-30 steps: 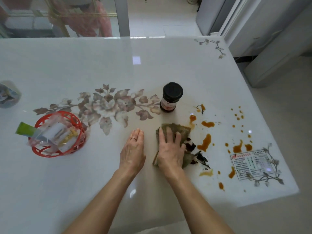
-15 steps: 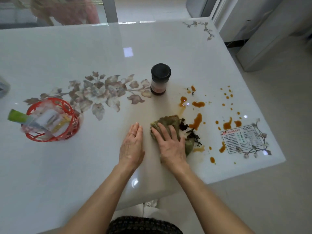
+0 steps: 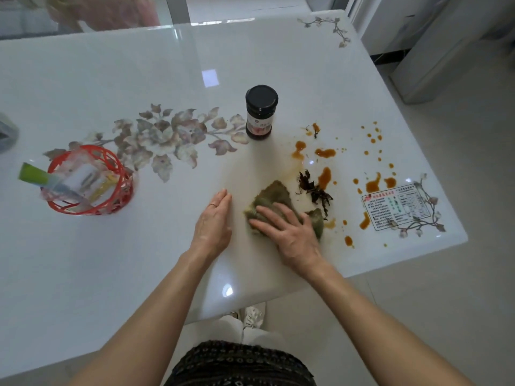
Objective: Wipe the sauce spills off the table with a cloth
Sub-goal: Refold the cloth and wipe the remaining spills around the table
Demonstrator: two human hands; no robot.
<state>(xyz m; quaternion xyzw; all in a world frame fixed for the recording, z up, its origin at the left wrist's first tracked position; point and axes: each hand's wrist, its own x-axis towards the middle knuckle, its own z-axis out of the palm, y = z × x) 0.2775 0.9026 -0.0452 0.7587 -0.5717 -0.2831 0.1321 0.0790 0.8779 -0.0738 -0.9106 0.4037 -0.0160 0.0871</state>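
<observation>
A brownish-green cloth lies bunched on the white glossy table near its front edge. My right hand presses flat on the cloth, fingers spread and pointing left. Orange sauce spills and many small drops spread to the right of the cloth. A clump of dark shredded food lies just beyond the cloth's right side. My left hand rests flat on the table left of the cloth, holding nothing.
A dark jar with a black lid stands behind the spills. A red wire basket with packets sits at the left. A printed label is stuck near the right front corner. The table's edge runs close in front of my hands.
My right hand has slid the cloth back toward me and leftward, uncovering the dark clump. My left hand has stayed flat in place. The camera has tilted down.
</observation>
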